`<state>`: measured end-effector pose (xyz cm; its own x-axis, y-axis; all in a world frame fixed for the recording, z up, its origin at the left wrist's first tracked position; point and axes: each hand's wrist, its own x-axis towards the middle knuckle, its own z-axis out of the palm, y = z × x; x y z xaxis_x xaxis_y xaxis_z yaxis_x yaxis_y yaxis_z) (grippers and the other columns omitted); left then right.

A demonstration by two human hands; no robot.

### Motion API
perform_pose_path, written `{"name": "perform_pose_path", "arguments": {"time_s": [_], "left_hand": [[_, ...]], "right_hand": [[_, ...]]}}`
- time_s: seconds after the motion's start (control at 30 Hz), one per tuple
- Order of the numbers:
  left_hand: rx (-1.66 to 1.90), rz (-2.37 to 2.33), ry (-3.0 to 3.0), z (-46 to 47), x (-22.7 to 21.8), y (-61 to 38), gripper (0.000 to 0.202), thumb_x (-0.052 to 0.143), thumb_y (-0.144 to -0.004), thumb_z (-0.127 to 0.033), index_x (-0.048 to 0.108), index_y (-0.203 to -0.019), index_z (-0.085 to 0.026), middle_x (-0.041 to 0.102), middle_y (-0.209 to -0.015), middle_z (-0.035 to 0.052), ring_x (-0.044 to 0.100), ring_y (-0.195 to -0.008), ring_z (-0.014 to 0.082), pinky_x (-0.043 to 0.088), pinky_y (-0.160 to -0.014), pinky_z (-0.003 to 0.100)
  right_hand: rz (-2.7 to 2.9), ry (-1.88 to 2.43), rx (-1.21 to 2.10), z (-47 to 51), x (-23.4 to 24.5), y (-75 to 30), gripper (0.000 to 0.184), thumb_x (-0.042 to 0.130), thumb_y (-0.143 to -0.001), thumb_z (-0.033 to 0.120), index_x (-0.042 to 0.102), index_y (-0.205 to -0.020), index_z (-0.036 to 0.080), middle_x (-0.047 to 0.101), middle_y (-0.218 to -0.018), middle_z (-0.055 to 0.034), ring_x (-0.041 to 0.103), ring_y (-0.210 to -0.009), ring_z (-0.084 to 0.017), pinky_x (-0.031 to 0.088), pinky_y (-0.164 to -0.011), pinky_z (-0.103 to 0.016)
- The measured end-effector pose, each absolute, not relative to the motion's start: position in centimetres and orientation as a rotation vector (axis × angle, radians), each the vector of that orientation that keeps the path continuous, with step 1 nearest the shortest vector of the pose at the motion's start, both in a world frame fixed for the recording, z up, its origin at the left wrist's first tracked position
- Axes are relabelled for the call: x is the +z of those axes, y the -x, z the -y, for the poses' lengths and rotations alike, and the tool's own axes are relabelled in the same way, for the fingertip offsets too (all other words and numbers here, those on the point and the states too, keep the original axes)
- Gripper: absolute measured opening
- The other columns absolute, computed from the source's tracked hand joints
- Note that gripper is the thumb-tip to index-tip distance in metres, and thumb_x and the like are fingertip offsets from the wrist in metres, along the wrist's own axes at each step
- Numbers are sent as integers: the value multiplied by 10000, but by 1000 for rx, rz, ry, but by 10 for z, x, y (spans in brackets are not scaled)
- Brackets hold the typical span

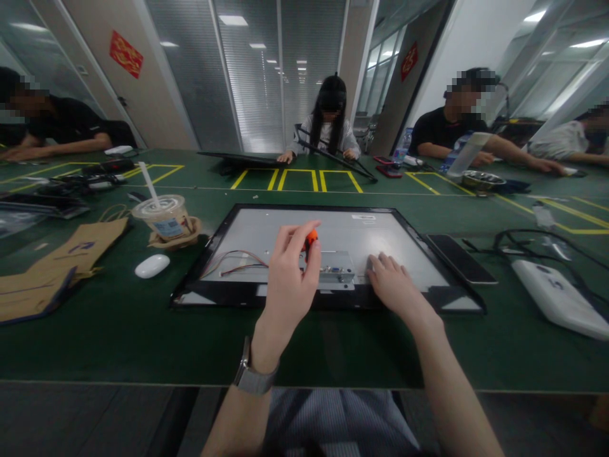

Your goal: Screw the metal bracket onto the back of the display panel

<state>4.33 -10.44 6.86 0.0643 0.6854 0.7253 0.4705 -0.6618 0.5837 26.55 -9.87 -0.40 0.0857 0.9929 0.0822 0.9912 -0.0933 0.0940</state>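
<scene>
An opened monitor panel with a black frame and a grey metal back lies flat in front of me. My left hand is closed around an orange and black screwdriver, held upright over the metal bracket at the panel's middle. The screwdriver's tip is hidden, so I cannot tell what it touches. On the bracket's near side sit several ports, one of them blue. My right hand rests open on the panel, right of the bracket. Thin wires run across the panel on the left.
Left of the panel are a drink cup, a white mouse and a paper bag. To its right lie a phone, a white device and black cables. Several people sit around the green table.
</scene>
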Motion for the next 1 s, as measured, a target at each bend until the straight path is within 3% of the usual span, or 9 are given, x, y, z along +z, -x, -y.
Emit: {"name": "perform_pose_path", "arguments": {"time_s": [0.5, 0.7, 1.0], "left_hand": [[1670, -1200, -2183, 103, 68, -44, 303, 577, -900, -160, 588, -1200, -200, 540, -1030, 53, 591, -886, 151, 552, -791, 318], [1656, -1190, -2153, 104, 68, -43, 333, 495, -918, -104, 570, -1226, -204, 544, -1048, 59, 591, -873, 143, 547, -757, 293], [1651, -1197, -2160, 105, 70, -43, 287, 544, -927, -204, 580, -1211, -195, 539, -1044, 61, 585, -898, 155, 547, -787, 314]], "right_hand": [[-2108, -2298, 191, 100, -1, -263, 450, 277, -998, 243, 484, -1368, 93, 484, -1430, -228, 468, -1296, -332, 398, -1012, -484], [-2099, -2297, 182, 100, 1, -262, 458, 273, -1000, 245, 462, -1386, 83, 471, -1442, -228, 445, -1318, -345, 389, -1023, -492], [-2103, -2298, 145, 101, 3, -262, 457, 284, -1004, 239, 460, -1392, 73, 460, -1449, -234, 435, -1332, -355, 391, -1034, -502]]}}
